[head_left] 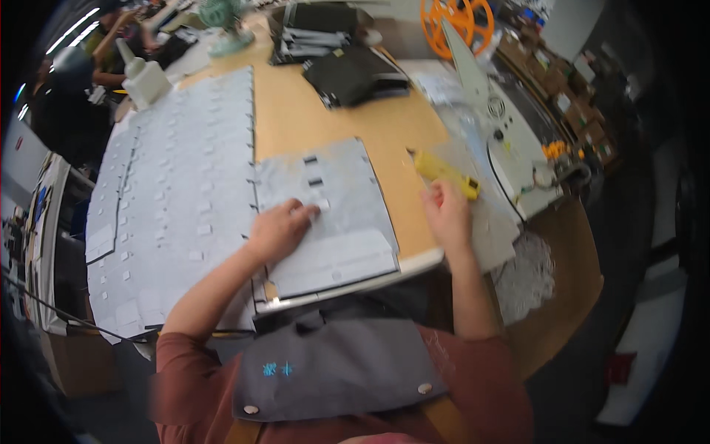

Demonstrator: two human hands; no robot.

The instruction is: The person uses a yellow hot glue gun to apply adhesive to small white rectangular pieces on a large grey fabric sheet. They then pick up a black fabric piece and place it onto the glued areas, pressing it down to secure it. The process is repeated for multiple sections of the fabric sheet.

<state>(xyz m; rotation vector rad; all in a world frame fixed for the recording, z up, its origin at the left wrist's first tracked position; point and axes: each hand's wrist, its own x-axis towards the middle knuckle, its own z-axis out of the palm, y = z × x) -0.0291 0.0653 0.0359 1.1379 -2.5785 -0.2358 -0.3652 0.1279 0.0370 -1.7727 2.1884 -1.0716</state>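
A gray apron (336, 370) faces a pale, patched sheet (347, 200).

A tan-topped work table (396, 129) carries a pale grey panel (353, 201), the landmark, flat near its front edge. Left of the panel lies a larger pale sheet (185, 181) bearing rows of small white pieces (204, 230); beyond the panel rest dark flat pieces (346, 77), overlapping in a pile.

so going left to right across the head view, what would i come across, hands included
White squeeze bottle → green stand → left hand → nearer dark pile → right hand → brown boxes
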